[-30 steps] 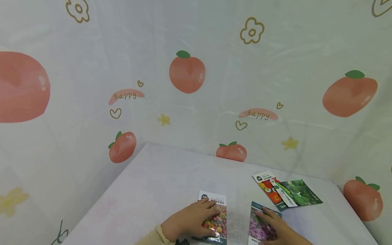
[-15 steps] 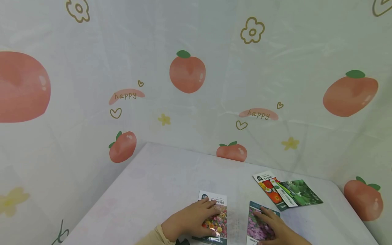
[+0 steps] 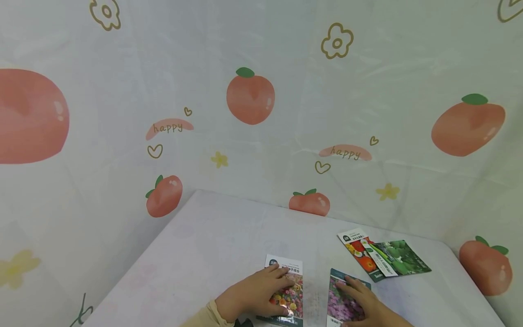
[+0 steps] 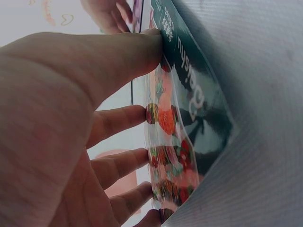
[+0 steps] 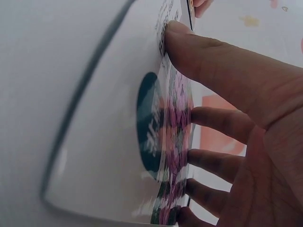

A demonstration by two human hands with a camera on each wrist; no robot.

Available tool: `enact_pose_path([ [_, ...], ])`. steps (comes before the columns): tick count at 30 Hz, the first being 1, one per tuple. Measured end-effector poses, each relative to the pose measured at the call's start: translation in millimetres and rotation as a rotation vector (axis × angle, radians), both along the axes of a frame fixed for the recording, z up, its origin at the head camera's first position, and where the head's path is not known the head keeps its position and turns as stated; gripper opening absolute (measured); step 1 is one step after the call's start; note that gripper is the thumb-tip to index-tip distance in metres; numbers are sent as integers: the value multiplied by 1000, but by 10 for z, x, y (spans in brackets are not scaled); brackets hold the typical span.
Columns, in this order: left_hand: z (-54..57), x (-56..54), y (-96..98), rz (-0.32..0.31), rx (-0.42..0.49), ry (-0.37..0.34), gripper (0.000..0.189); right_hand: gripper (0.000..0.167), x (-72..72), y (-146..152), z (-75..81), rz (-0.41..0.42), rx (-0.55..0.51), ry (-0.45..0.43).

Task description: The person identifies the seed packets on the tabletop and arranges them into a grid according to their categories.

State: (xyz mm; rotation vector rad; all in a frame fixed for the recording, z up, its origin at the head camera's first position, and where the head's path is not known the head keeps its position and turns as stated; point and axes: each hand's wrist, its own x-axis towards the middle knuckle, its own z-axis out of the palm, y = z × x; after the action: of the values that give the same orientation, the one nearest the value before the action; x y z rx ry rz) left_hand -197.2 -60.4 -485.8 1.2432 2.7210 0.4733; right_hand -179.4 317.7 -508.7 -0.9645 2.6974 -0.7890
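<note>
My left hand [image 3: 259, 290] rests spread on a seed packet [image 3: 292, 295] printed with mixed bright flowers, which lies flat on the table. In the left wrist view its thumb and fingertips press on the glossy face of that packet [image 4: 165, 118]. To the right, my right hand [image 3: 365, 302] lies with fingers apart on a seed packet [image 3: 345, 302] showing purple flowers. The right wrist view has the thumb and fingertips touching that packet's face [image 5: 177, 109], near its white end. A gap of bare tabletop separates the two packets.
Behind the right hand, a packet with red and orange flowers [image 3: 361, 256] lies partly under a green-leaf packet [image 3: 402, 257]. The white table [image 3: 204, 240] meets a peach-printed curtain [image 3: 261, 150] at its back and side edges.
My right hand has slid the purple-flower packet a little to the left, turning it slightly straighter. The left hand and its packet stay in place.
</note>
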Motion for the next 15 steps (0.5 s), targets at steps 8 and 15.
enact_pose_path([
  [8, 38, 19, -4, 2, -4, 8, 66, 86, -18, -11, -76, -19, 14, 32],
  [15, 62, 38, -5, 3, 4, 5, 66, 86, 4, -58, -7, -1, 5, 34],
])
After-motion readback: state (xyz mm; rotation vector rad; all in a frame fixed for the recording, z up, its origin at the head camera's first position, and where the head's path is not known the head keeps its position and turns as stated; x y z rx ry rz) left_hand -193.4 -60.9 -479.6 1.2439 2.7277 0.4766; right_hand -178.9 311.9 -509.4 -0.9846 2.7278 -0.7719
